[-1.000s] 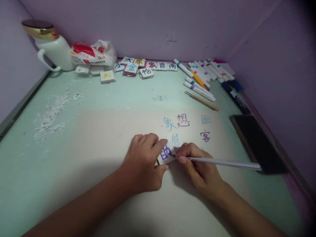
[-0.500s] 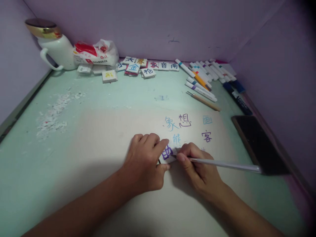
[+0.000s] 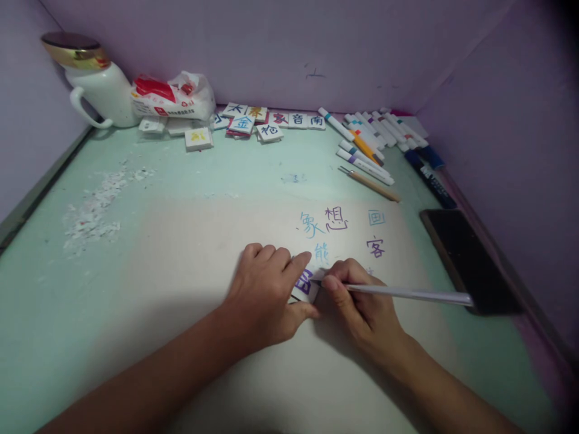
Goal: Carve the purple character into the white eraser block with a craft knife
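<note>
A small white block [image 3: 306, 288] bearing a purple written character lies on the pale sheet. Thumb and index finger of my left hand [image 3: 266, 292] close around its edges, hiding its left part. From the right, my right hand [image 3: 362, 301] pinches a slim silver craft knife [image 3: 407, 293] like a pen. The knife's dark tip touches or sits just over the block's face, beside the purple strokes. Its long handle points right, toward the black phone.
Markers [image 3: 364, 163], a wooden-handled tool [image 3: 371, 184] and a black phone [image 3: 468, 259] lie right. Character tiles [image 3: 242, 123], a tissue pack [image 3: 174, 99] and a white mug [image 3: 102, 93] line the back. White shavings [image 3: 97, 208] lie left. Characters mark the sheet [image 3: 190, 241].
The block has turned a little under my left fingers, and my left thumb reaches slightly farther right. The knife tip has shifted slightly up and left. The whole view has drifted slightly.
</note>
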The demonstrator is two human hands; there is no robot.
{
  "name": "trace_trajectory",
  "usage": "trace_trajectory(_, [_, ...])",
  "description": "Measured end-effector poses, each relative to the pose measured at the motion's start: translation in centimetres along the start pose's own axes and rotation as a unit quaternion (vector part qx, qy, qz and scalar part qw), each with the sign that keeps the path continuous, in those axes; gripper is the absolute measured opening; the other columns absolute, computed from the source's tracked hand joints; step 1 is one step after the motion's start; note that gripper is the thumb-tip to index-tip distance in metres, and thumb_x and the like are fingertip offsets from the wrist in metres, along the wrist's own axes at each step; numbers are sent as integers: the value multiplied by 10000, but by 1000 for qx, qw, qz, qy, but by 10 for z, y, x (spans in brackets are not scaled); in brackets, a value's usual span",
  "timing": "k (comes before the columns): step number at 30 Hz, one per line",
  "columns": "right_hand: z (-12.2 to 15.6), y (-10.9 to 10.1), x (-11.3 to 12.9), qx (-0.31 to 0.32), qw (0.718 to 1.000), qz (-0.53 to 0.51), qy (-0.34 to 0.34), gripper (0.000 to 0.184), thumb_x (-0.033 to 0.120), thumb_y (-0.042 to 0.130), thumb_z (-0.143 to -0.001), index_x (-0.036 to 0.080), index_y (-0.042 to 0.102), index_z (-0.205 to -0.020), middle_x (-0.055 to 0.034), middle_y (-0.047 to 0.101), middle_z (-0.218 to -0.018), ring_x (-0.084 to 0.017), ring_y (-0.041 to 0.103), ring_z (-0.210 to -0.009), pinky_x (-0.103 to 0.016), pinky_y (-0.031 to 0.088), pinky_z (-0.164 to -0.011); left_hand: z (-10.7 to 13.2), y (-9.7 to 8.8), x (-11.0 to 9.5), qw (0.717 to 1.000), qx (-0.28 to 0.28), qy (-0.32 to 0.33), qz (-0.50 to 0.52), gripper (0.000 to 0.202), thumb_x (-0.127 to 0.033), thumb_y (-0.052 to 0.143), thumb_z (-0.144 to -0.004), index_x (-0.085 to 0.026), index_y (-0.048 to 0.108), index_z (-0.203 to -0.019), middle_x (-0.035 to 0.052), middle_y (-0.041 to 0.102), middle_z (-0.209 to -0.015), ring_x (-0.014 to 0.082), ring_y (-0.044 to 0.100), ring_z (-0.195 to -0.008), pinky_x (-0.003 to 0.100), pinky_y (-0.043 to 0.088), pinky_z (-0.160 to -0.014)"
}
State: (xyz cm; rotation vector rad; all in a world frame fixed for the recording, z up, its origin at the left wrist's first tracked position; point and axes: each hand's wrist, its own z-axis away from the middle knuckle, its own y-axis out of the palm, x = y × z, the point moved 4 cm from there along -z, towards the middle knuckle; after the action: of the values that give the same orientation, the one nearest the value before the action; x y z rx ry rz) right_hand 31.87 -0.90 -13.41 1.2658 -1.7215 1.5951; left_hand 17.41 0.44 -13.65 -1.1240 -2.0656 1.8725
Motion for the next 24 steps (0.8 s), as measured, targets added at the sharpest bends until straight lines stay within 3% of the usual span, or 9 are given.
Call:
trace_trajectory(6, [1,-3,1,7,999,26,-23,158,196,422,-910,210,432,-752,30,473,-594,-108,427,-508,-240,347,-480,-1,-4,0,998,70,9,2,494,-422,616,-786,-144,511,-1181,74,586,-885,241,500,-811,407,321,-771])
trace_trajectory(24, [1,-1,7,7,998,49,-33,172,183,419,-905,215,411,-736,35,486,-574,-105,438,-490,-232,340,-468,0,-1,2,1000,26,10,1,432,-421,648,-760,-147,565,-1084,62,599,-824,240,513,-778,404,320,-748])
